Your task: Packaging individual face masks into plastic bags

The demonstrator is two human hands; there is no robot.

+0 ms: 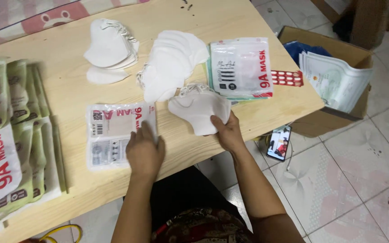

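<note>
I see soft, even indoor light from above — bright on the pale worktop [68, 85], with only faint shadows. The plastic packets [241, 67] show mild glare. Edges bend slightly — detail stays a little soft throughout.

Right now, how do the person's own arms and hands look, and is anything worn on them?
Both forearms are bare, with no sleeves showing. The left hand and right hand wear no gloves, and I see no rings, watch or bracelet. Fingernails look short and unpainted, though small details are hard to tell.
</note>
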